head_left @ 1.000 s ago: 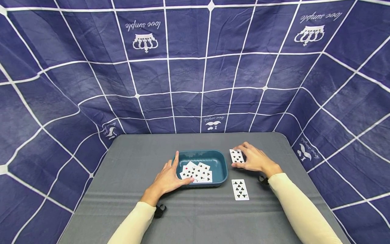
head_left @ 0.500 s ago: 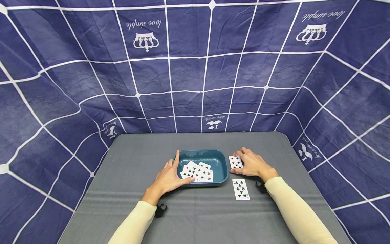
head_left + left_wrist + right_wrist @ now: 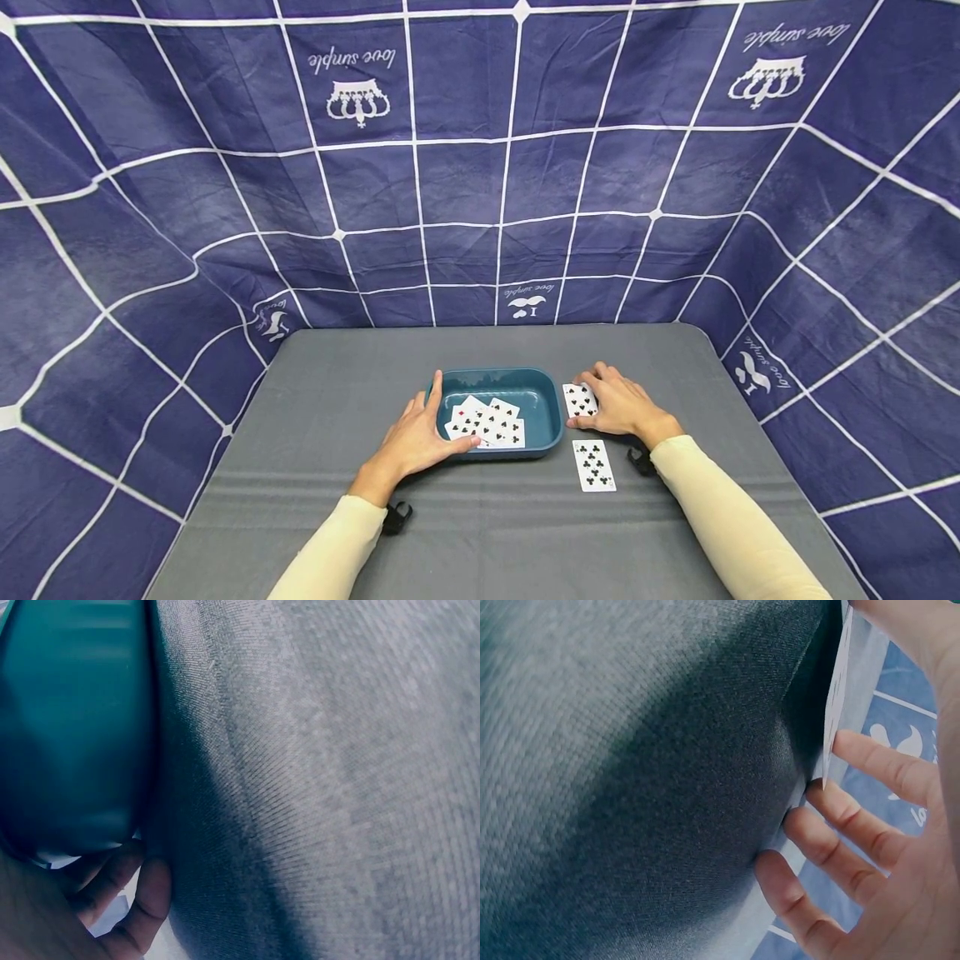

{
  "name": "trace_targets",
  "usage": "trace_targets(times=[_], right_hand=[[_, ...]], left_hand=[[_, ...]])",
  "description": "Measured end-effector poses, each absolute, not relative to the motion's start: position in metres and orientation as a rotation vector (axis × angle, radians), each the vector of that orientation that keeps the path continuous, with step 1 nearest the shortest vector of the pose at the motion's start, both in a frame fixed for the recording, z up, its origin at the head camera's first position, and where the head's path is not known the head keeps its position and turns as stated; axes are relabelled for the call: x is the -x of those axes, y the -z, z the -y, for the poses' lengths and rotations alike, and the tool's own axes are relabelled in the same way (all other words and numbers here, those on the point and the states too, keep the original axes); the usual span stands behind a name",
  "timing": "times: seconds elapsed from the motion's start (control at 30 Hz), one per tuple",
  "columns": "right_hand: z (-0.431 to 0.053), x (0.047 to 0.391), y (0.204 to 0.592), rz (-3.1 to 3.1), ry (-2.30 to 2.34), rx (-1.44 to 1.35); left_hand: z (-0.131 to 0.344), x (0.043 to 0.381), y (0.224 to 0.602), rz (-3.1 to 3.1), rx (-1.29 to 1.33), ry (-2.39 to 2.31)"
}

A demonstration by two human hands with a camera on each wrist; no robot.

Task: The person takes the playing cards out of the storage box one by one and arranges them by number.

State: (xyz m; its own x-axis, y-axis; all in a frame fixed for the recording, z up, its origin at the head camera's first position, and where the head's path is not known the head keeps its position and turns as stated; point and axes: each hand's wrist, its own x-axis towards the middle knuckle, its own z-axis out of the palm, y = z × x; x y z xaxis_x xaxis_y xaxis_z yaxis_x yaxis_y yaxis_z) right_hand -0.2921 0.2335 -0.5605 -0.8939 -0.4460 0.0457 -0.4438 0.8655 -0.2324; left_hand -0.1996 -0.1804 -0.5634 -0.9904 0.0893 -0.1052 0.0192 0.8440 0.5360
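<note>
Card [image 3: 578, 402] in right fingers [image 3: 881, 761] sits beside tray edge [image 3: 558, 410].

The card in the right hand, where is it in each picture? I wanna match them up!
Head: the card is just right of the blue tray, between thumb and fingers of the right hand.
Left wrist: not in it, as far as I can see.
Right wrist: upper right, the card looks like a thin white strip.
Shared landmark: the grey tabletop, in all three.
</note>
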Motion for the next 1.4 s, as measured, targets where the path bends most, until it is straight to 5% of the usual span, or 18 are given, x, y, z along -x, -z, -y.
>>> trace_targets(times=[1.4], right_hand=[[-0.2316, 0.2944, 0.5621, -3.014, 0.422, 0.707]], left_hand=[[0.1782, 0.1992, 0.5618, -2.896, -0.06, -0.824]])
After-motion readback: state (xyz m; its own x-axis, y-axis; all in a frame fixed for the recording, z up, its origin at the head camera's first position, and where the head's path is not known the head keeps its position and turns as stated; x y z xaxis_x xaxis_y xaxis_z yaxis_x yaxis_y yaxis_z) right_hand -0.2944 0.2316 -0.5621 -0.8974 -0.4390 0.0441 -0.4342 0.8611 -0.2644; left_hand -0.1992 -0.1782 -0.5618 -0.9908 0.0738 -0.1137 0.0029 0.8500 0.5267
